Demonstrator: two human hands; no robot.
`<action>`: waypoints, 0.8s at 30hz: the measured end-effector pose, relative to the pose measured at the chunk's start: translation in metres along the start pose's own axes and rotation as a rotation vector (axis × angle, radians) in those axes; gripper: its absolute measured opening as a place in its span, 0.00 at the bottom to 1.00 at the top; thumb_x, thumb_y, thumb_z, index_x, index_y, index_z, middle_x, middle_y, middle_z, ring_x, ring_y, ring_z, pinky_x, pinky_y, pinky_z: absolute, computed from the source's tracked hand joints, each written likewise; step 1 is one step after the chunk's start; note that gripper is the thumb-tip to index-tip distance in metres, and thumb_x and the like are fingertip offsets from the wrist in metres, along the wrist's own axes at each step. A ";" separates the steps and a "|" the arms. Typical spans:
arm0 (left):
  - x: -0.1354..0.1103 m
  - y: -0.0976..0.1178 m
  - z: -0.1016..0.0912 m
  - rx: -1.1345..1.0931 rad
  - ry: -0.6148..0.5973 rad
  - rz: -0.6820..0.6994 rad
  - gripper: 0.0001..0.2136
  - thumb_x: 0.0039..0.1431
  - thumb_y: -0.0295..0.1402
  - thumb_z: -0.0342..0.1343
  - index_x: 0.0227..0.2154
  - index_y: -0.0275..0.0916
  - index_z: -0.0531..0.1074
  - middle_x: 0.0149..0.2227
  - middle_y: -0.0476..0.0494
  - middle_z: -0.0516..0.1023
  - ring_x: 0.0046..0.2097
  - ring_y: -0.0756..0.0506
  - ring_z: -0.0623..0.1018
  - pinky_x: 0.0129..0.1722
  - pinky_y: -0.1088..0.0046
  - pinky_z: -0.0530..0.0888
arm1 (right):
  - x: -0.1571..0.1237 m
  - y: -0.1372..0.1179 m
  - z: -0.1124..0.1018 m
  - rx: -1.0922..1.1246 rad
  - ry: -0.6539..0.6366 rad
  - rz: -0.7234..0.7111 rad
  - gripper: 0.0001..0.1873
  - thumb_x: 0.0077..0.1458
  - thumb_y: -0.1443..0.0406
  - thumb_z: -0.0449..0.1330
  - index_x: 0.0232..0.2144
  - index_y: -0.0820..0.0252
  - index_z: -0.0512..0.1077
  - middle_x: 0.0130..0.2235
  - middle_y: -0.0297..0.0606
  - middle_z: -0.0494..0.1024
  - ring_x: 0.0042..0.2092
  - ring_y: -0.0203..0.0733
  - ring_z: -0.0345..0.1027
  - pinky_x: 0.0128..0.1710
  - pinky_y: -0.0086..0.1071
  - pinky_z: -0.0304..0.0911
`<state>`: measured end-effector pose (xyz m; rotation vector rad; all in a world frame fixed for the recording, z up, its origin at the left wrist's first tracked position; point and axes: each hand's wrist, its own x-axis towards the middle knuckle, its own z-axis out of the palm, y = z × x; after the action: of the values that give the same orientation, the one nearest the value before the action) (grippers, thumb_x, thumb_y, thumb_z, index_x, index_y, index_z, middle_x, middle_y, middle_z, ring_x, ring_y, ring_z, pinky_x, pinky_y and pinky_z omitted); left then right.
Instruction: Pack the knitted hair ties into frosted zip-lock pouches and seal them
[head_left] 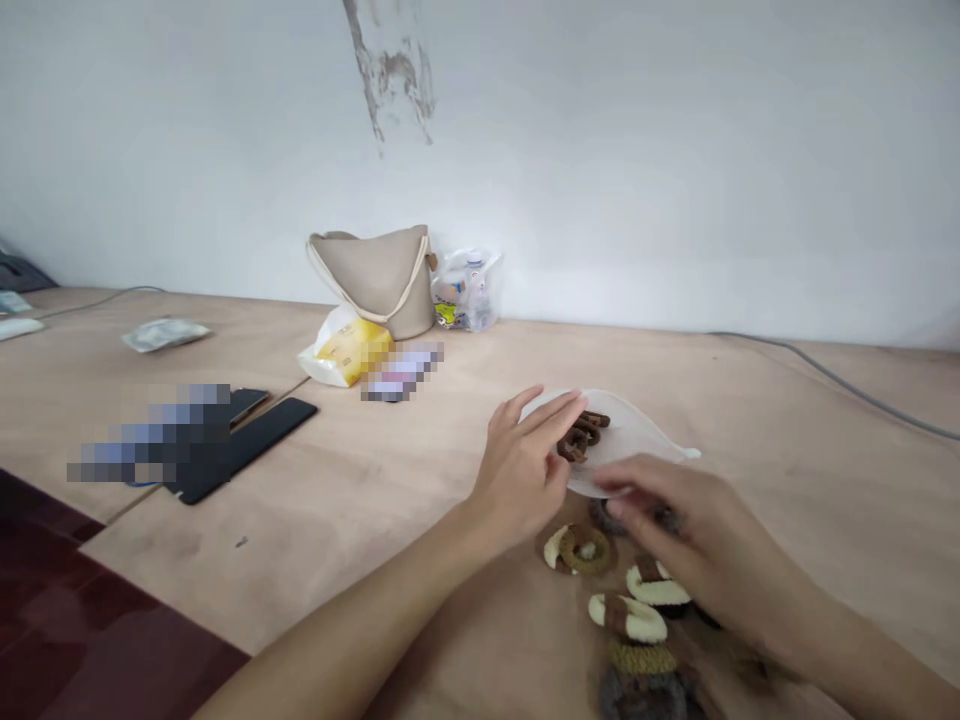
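Head view. We see a white pouch (637, 435) holding brown rings (581, 435), which sit just beyond the left fingers (551, 412). The left hand (517, 470) holds the pouch at its left edge: the fingers lie close together across the upper rim, while the thumb is mostly hidden, so we cannot tell where it presses. The right hand (694, 535) enters from the right, its fingers (637, 490) curved and close together, with their tips at the pouch's lower edge; we cannot tell whether they pinch it. Below the fingers lie fabric hair ties (628, 617) in brown and cream, some partly beneath the right palm. All of these rest on a plywood table (337, 540). Well beyond the fingers stand a beige bucket bag (371, 282) and a plastic bag (465, 290) containing a bottle, with a yellow package (356, 352) in front. Left of the fingers lies a black phone (247, 450) beside a pixelated object (150, 435). To their right, a grey cable (840, 385) crosses the table. Dark red flooring (90, 590) shows at lower left, and a white wall (675, 150) rises behind.
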<state>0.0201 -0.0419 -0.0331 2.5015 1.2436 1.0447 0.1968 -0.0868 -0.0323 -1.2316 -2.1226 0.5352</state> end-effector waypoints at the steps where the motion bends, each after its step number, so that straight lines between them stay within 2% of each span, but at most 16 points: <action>1: 0.000 0.000 0.000 0.001 -0.001 -0.001 0.30 0.47 0.17 0.44 0.55 0.39 0.64 0.56 0.48 0.69 0.61 0.41 0.59 0.60 0.56 0.60 | -0.003 -0.003 0.002 -0.046 -0.082 -0.051 0.12 0.56 0.69 0.50 0.39 0.52 0.71 0.37 0.33 0.77 0.37 0.38 0.71 0.36 0.32 0.66; 4: 0.000 0.000 0.000 0.011 0.000 0.000 0.30 0.48 0.17 0.43 0.56 0.41 0.63 0.56 0.49 0.69 0.61 0.42 0.58 0.60 0.56 0.60 | -0.009 -0.011 0.010 -0.246 -0.206 -0.143 0.13 0.50 0.72 0.56 0.37 0.50 0.72 0.38 0.32 0.76 0.39 0.42 0.70 0.39 0.36 0.64; 8: 0.000 0.000 0.000 0.020 -0.001 -0.008 0.30 0.48 0.17 0.43 0.55 0.42 0.64 0.57 0.50 0.69 0.61 0.42 0.58 0.60 0.56 0.60 | -0.011 -0.012 0.021 -0.470 -0.221 -0.174 0.11 0.51 0.74 0.55 0.31 0.54 0.71 0.32 0.33 0.75 0.33 0.43 0.69 0.32 0.36 0.63; 12: 0.000 0.000 0.000 0.019 -0.010 -0.005 0.30 0.47 0.17 0.43 0.56 0.40 0.63 0.57 0.50 0.69 0.61 0.42 0.58 0.60 0.57 0.60 | -0.011 -0.009 0.019 -0.483 -0.192 -0.215 0.10 0.52 0.75 0.53 0.29 0.56 0.69 0.29 0.32 0.73 0.31 0.40 0.69 0.29 0.33 0.61; 13: 0.000 0.000 0.000 0.016 -0.007 -0.002 0.30 0.47 0.17 0.43 0.56 0.40 0.63 0.57 0.49 0.69 0.61 0.42 0.58 0.60 0.56 0.59 | -0.011 -0.007 0.016 -0.478 -0.161 -0.222 0.09 0.54 0.74 0.52 0.28 0.56 0.68 0.28 0.31 0.72 0.29 0.39 0.68 0.28 0.32 0.60; 15: 0.000 -0.001 0.000 0.008 -0.004 0.006 0.30 0.47 0.17 0.43 0.55 0.40 0.63 0.57 0.49 0.69 0.61 0.42 0.58 0.60 0.56 0.59 | -0.008 -0.003 0.008 -0.466 -0.018 -0.239 0.10 0.56 0.72 0.50 0.28 0.57 0.68 0.30 0.32 0.73 0.29 0.37 0.68 0.27 0.31 0.61; 17: 0.000 -0.001 0.000 0.002 0.000 0.014 0.30 0.47 0.17 0.44 0.55 0.39 0.64 0.56 0.48 0.69 0.61 0.42 0.59 0.60 0.56 0.59 | -0.004 0.002 0.000 -0.457 0.177 -0.255 0.10 0.58 0.71 0.49 0.32 0.58 0.69 0.37 0.36 0.75 0.32 0.38 0.70 0.29 0.31 0.63; 19: 0.000 0.000 0.000 0.003 0.001 0.014 0.29 0.47 0.17 0.44 0.55 0.38 0.64 0.56 0.47 0.69 0.61 0.41 0.59 0.60 0.56 0.59 | -0.002 0.008 -0.005 -0.428 0.276 -0.238 0.11 0.58 0.70 0.49 0.36 0.57 0.70 0.42 0.38 0.75 0.36 0.39 0.72 0.31 0.31 0.65; 24: 0.000 0.000 0.001 0.018 -0.004 -0.002 0.30 0.47 0.17 0.44 0.55 0.38 0.64 0.56 0.47 0.69 0.61 0.41 0.59 0.60 0.57 0.59 | -0.019 0.020 -0.016 -0.287 0.105 -0.120 0.12 0.59 0.66 0.48 0.37 0.50 0.71 0.35 0.31 0.77 0.35 0.37 0.72 0.32 0.30 0.67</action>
<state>0.0204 -0.0416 -0.0335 2.5135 1.2603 1.0322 0.2274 -0.0932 -0.0389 -1.2430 -2.2201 0.1128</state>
